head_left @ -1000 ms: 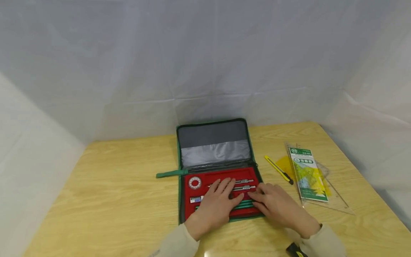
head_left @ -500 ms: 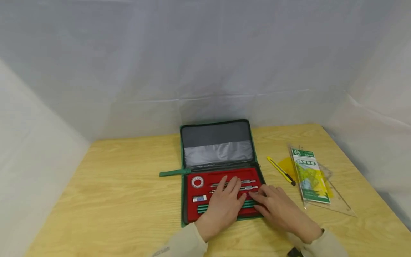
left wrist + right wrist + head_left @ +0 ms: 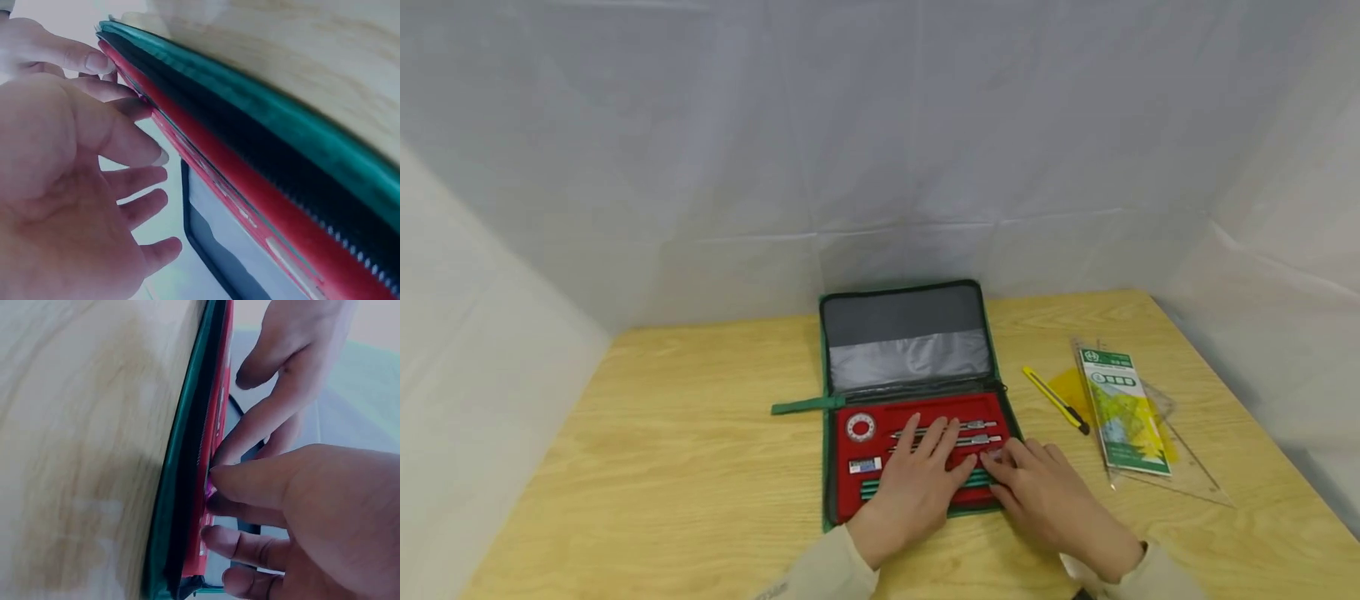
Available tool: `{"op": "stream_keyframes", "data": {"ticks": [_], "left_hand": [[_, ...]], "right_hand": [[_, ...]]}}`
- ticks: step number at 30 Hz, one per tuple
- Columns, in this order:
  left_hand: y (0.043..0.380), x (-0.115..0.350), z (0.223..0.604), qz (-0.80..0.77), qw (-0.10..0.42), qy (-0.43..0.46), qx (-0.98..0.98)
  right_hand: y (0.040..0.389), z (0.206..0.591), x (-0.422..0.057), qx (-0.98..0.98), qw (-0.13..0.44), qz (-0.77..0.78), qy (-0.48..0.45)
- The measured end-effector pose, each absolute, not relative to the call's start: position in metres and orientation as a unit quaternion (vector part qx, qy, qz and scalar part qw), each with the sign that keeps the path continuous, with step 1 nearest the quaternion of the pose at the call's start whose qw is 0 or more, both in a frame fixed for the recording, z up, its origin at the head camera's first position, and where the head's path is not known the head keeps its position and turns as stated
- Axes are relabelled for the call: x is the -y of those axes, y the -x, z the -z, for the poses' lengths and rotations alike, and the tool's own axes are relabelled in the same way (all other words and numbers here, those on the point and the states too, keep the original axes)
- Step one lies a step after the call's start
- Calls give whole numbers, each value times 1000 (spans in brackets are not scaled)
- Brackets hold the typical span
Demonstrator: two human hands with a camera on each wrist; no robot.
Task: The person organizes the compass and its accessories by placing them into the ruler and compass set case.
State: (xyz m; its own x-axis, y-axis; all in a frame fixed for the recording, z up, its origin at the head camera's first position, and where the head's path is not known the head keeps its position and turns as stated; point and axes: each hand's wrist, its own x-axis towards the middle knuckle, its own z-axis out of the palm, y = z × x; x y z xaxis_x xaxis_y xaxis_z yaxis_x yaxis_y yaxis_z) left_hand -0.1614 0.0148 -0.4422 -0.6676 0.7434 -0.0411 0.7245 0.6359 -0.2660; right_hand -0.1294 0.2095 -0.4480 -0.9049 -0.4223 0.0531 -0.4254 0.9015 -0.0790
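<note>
A green zip case (image 3: pixel 831 471) lies unfolded, its red tray (image 3: pixel 917 406) toward me. Over the tray, my left hand (image 3: pixel 917 487) spreads its fingers above two metal compasses (image 3: pixel 981 439) and green pencils (image 3: pixel 871 490), partly covering them. My right hand (image 3: pixel 1047 500) is at the tray's right end with fingers bent. Between its thumb and fingertips, the right wrist view shows a sliver of a small magenta-tinted thing (image 3: pixel 209 486), mostly hidden; its kind is unclear. An eraser (image 3: pixel 865 465) and a white ring-shaped disc (image 3: pixel 860 427) sit in the tray's left side.
Right of the case lie a yellow utility knife (image 3: pixel 1054 400) and a green-and-yellow packet (image 3: pixel 1123 412) over clear set squares (image 3: pixel 1195 483). The grey lid (image 3: pixel 898 317) leans up at the back. A green strap (image 3: pixel 805 406) sticks out left. White sheeting surrounds the wooden table (image 3: pixel 685 450).
The left hand shifts slightly on the tray, uncovering the eraser and pencil ends. My right hand stays at the tray's right end with small finger movements. The view shifts slightly.
</note>
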Motion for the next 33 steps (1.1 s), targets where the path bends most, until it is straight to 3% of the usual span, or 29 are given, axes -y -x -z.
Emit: {"op": "stream_keyframes", "data": {"ticks": [14, 26, 33], "left_hand": [[166, -22, 434, -74, 15, 386, 919], [175, -9, 439, -14, 19, 417, 909], [175, 2, 438, 33, 33, 396, 917]], "right_hand": [[125, 447, -204, 982, 8, -37, -186], [139, 453, -214, 961, -5, -229, -158], [141, 451, -218, 962, 5, -236, -139]]}}
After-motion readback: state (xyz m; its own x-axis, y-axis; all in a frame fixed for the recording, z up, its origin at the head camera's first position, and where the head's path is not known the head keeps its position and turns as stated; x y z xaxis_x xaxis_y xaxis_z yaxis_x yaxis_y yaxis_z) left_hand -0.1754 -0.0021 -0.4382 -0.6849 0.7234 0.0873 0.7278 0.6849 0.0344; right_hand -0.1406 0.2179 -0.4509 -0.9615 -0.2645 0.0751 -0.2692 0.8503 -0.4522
